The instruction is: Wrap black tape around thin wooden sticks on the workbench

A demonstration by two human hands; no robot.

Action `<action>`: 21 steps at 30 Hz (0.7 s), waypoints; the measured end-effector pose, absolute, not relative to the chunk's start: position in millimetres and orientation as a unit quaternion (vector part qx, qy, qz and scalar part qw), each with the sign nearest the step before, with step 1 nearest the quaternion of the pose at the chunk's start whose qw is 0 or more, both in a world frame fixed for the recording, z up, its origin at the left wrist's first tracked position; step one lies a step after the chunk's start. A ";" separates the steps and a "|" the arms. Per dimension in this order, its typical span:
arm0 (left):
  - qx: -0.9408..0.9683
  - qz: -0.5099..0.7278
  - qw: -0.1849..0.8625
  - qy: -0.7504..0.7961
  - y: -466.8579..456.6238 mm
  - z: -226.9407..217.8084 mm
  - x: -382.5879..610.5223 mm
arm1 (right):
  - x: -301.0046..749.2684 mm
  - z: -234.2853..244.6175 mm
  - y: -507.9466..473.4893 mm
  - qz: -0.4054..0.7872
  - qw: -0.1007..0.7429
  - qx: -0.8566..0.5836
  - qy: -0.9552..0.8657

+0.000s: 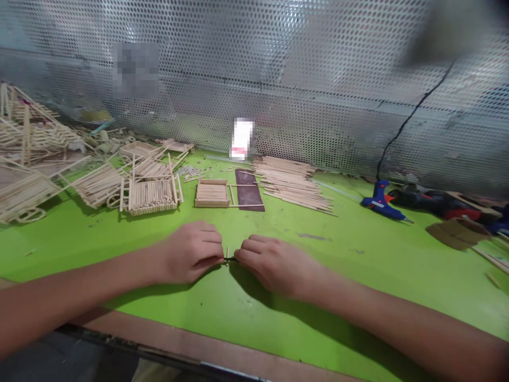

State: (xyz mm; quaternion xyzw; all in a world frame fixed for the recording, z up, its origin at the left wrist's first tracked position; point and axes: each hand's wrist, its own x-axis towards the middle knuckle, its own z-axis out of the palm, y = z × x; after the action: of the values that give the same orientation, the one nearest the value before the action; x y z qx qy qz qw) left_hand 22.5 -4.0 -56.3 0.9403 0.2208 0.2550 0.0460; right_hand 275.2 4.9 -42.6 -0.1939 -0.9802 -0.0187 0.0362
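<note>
Near the front of the green table, my left hand [193,252] and my right hand [278,263] face each other with fingers closed. A thin dark strip, perhaps a blade, [229,259] spans the small gap between them, and both hands pinch it by its ends. Crosswise under or against the strip is a short thin wooden stick [228,251]. Whether the strip has cut into the stick I cannot tell. Just beyond my hands lie a small tray-like frame of sticks [212,193] and a dark rectangular sheet [249,197] with sticks across it.
Loose sticks [294,183] lie in a pile behind my right hand. Stick-built carts [151,195] and larger stick structures [29,127] crowd the left. A blue glue gun [382,204] and a tape roll [457,233] are on the right. Perforated metal sheeting [278,69] rises behind.
</note>
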 end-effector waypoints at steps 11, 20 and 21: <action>0.943 0.220 0.050 0.247 -1.5 -56.4 15.7 | 272.0 -43.1 4.3 -0.039 0.014 -0.196 -0.980; 0.938 0.226 0.055 0.258 -0.3 -62.2 26.5 | 269.7 -41.4 -5.3 -0.070 -0.019 -0.204 -0.976; 0.938 0.225 0.050 0.260 -0.4 -62.2 26.9 | 269.4 -41.0 -5.7 -0.071 -0.019 -0.204 -0.976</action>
State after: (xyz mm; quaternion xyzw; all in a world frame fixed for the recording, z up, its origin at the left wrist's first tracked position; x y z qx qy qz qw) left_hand 26.9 -0.4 -62.2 0.9376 0.2601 0.2255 0.0495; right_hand 269.4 -5.7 -41.0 -0.2035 -0.9763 -0.0707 -0.0189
